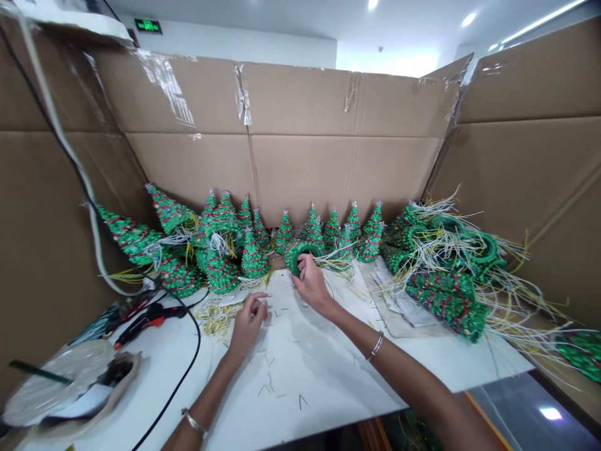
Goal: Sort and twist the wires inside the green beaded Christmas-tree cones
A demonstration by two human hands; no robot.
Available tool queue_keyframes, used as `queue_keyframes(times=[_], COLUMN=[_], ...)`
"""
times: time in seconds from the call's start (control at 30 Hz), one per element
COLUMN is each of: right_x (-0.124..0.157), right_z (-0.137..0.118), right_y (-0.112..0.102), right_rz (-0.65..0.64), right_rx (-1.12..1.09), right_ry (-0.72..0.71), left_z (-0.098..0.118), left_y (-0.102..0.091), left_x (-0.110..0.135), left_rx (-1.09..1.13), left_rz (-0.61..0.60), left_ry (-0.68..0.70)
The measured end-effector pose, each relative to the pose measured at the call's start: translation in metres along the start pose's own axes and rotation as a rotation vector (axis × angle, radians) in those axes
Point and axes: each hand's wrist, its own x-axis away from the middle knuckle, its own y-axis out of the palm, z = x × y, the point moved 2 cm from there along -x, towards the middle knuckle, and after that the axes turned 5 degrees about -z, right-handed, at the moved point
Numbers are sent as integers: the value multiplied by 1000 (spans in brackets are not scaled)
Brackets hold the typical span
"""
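My right hand (312, 285) reaches to the back of the table, with its fingers closed at the hollow base of a small green tinsel Christmas tree (292, 255). That tree lies on its side, its open end facing me, and pale wires trail from it to the right. Lower and to the left, my left hand (250, 318) hovers at or rests on the white tabletop (300, 351), fingers curled together. Whatever its fingertips may pinch is too small to make out. Beside it lies a heap of yellow and white wire pieces (220, 318).
Several decorated trees (254, 255) line the cardboard wall (300, 163). At right, more trees (448, 304) lie piled with tangled wires. A black glue gun (157, 315) with its cord and a plastic-covered container (61, 388) occupy the left. Wire snippets dot the tabletop.
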Motion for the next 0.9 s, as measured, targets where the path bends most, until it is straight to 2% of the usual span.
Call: queue_keyframes(times=[0.2,0.33,0.43,0.5,0.57,0.63,0.77,0.9], right_x=[28,44,55,58,57,54,54,59], right_z=[26,35,28,15,0,-8,0,20], right_y=[66,88,85,73,57,41,25,29], right_rz=[-86,-116,-156,-171,-139,-48,132,106], right_rx=[197,209,196,180,144,111,271,474], right_ry=[49,102,96,7,-118,-174,-180,-194], left_z=[-9,-11,-10,-9,-10,-11,-14,-14], left_y=[6,7,7,8,8,8,12,21], left_x=[1,2,3,4,5,5,5,2], left_rx=[69,132,128,106,89,68,-48,-162], left_rz=[-20,-25,-31,-28,-15,7,34,-13], left_ry=[25,18,28,41,54,73,132,241])
